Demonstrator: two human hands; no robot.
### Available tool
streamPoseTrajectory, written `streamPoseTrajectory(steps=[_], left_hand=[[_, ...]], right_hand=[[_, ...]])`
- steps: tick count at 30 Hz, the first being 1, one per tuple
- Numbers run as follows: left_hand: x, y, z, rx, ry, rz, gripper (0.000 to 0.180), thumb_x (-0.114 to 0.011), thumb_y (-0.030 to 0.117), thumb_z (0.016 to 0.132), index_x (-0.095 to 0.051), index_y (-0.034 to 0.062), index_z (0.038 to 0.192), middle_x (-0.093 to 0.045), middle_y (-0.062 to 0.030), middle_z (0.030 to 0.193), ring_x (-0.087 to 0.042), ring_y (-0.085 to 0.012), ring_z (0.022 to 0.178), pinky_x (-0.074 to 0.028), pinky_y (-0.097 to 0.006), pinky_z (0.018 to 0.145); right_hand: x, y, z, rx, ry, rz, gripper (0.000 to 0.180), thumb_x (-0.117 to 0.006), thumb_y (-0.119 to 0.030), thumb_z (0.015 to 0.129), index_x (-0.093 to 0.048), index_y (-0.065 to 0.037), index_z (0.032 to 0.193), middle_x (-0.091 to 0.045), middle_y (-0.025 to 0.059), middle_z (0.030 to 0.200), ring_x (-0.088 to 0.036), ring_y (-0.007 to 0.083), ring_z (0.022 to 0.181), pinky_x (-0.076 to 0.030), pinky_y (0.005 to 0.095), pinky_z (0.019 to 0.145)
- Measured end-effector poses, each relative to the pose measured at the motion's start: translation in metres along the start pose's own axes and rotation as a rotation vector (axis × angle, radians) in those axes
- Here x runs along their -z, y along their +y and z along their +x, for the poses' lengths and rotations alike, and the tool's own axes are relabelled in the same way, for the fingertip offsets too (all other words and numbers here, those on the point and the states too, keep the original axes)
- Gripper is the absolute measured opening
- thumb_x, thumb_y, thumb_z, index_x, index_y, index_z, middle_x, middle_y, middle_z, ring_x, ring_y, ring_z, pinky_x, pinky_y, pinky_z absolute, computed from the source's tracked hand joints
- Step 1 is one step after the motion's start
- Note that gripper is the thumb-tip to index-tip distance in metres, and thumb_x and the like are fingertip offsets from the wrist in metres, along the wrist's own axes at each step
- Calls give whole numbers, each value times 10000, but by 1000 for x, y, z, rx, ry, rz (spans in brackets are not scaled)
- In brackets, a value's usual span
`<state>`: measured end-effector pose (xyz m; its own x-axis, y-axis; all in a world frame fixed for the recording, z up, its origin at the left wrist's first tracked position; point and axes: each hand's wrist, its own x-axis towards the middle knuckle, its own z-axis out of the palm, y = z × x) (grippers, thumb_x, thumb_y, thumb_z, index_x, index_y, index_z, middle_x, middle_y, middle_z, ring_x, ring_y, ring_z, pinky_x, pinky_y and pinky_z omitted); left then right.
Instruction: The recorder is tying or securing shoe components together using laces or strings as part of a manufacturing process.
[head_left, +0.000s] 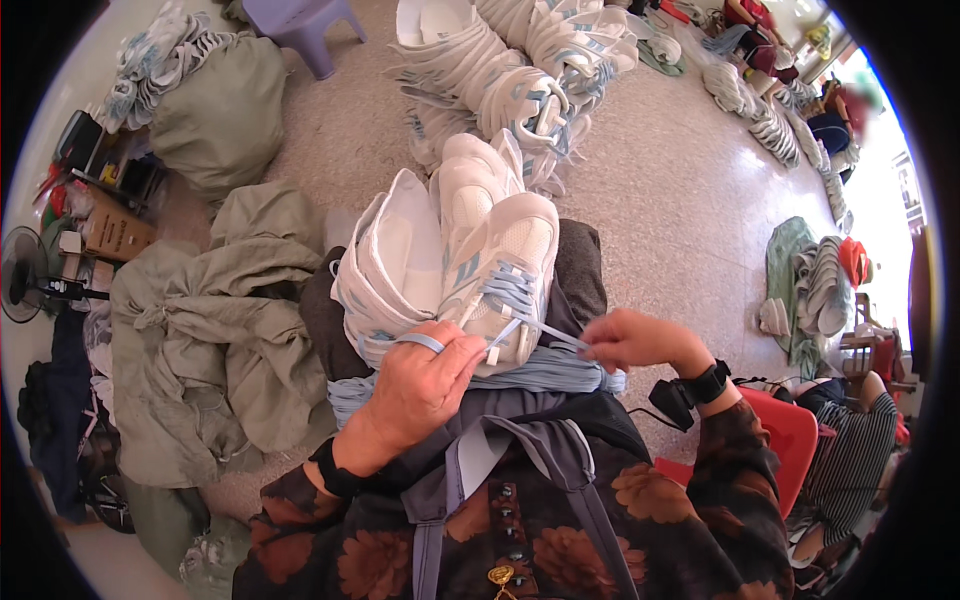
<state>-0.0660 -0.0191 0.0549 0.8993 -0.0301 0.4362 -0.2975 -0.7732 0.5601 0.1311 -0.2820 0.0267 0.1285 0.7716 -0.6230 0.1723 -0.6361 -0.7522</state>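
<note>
On my lap lies a white sneaker upper [520, 235] with light blue trim, its toe pointing away from me. Light blue shoelace [512, 286] is threaded through its eyelets. My left hand [425, 385] is closed in a pinch on one lace end, which loops over the fingers. To the right, my right hand [640, 338] pinches the other lace end, drawn taut from the upper; its fingertips are slightly blurred. Nested white uppers [385, 255] rest left of the laced one. A bundle of light blue laces [565, 372] lies across my lap under both hands.
Stacked white uppers [510, 85] stand on the floor ahead. Green cloth sacks [225, 320] lie at left, below a fuller sack [220, 115] and a purple stool [300, 25]. A fan [25, 275] is far left; a red chair [785, 440] and a person in stripes [850, 460] are right.
</note>
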Motion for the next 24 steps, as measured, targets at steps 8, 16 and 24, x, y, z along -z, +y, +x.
streamPoseTrajectory(steps=[8, 16, 24], left_hand=[[-2, 2, 4, -129, -4, 42, 260, -719, -31, 758, -647, 31, 1000, -603, -107, 861, -612, -316, 778, -493, -414, 691], [-5, 5, -3, 93, -38, -162, 210, -715, -18, 865, -662, 27, 1063, -643, -101, 785, -639, -226, 681, -503, -328, 607], [-16, -19, -51, 942, -414, -872, 465, -614, 101, 1001, -453, -46, 1412, -694, -87, 944, -653, -109, 779, -551, -263, 695]], right_hand=[[-7, -42, 9, 704, 87, 399, 182, -686, -160, 969, -723, 17, 948, -659, 91, 1049, -633, 126, 895, -514, 267, 718], [0, -47, 21, 603, 155, -99, 195, -707, -166, 939, -708, 20, 998, -671, 48, 1012, -598, 121, 833, -474, 287, 705], [30, 2, -99, 579, 460, 313, 147, -658, -158, 940, -700, -18, 923, -666, 77, 954, -593, 185, 913, -462, 337, 814]])
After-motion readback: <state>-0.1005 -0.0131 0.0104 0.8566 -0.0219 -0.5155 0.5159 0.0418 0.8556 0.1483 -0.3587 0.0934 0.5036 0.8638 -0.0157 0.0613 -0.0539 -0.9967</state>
